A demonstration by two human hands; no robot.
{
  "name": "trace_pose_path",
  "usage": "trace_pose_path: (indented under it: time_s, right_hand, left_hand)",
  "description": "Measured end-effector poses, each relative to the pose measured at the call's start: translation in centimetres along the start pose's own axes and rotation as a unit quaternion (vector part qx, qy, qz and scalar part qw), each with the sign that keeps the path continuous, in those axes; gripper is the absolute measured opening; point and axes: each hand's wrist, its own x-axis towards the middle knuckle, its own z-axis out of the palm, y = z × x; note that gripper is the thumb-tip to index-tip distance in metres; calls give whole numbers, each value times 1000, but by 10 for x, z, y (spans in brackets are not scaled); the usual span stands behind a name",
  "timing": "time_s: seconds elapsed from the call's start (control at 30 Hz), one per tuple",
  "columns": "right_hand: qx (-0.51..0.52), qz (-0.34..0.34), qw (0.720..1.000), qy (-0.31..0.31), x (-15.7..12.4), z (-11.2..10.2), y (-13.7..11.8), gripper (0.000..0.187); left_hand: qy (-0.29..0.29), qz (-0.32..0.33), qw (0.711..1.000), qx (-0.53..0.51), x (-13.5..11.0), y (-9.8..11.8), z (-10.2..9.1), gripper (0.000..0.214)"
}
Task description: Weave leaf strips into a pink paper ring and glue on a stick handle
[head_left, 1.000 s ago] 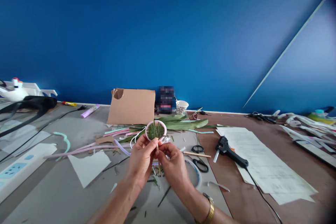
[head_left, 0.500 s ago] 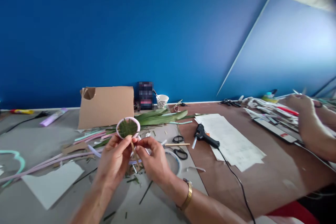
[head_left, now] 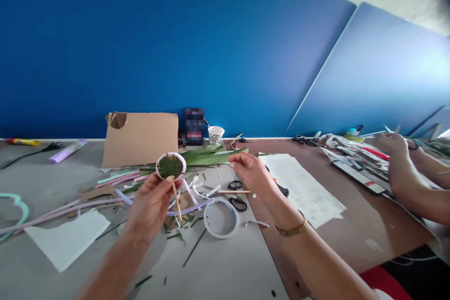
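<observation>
The right hand (head_left: 250,174) no longer pinches the wooden stick (head_left: 176,202) below the round leaf-filled fan (head_left: 170,166). It has let go and now hovers out to the right of the left hand (head_left: 149,206), fingers loosely curled, above the black scissors (head_left: 236,194) and near the tips of the long green leaves (head_left: 207,155). The left hand alone now holds the fan, thumb and fingers at the stick's top, and the stick hangs free below it. The white tape roll (head_left: 221,218), earlier partly hidden behind the right hand, now shows in full between the two forearms. The head has turned right, and a co-worker's hand (head_left: 390,143) has come into sight at the far right.
</observation>
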Motion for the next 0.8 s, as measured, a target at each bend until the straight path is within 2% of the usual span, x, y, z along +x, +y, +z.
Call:
trace_pose_path:
  time_s: [0.07, 0.23, 0.57, 0.8]
  right_hand:
    - [-34, -5, 999, -28, -3, 1, 10, 13]
    - [-93, -19, 991, -90, -13, 20, 26, 16]
    - [-157, -44, 980, -118, -13, 39, 20, 21]
    - [-204, -50, 969, -134, -15, 35, 23, 24]
  left_hand:
    - [1, 7, 1000, 1, 0, -1, 0, 26]
    - [3, 25, 1000, 12, 0, 0, -1, 26]
    - [12, 45, 997, 58, -1, -1, -1, 27]
    - [12, 67, 993, 91, 1, 0, -5, 25]
